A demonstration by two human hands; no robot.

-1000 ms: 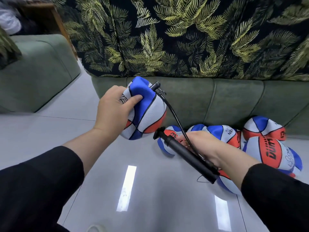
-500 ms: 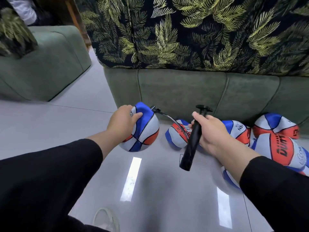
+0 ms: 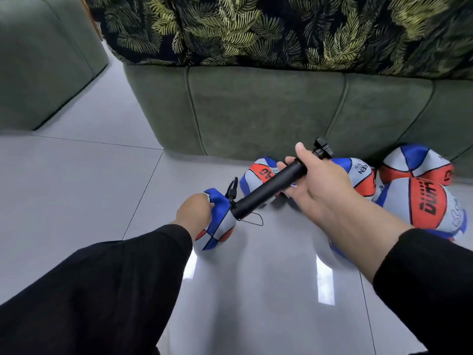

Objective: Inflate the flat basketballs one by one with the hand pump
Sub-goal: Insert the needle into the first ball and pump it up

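Since the earlier frame, the left hand (image 3: 195, 210) had lowered the flat basketball (image 3: 217, 224) onto the floor (image 3: 76, 190), fingers curled around its folded top. The right hand (image 3: 313, 185) gripped the hand pump (image 3: 271, 187), now tilted, its near end touching that ball. Other basketballs (image 3: 422, 198) lay right, against the sofa (image 3: 256, 108).

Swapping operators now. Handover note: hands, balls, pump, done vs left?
Left hand: closed on the flat ball, pressing it to the floor.
Right hand: grip on the black pump near its handle end.
Hose runs to the ball's top; the needle seating isn't visible.
Other balls sit against the sofa base.
Done: none visibly finished. Left: pump this ball, then the others.
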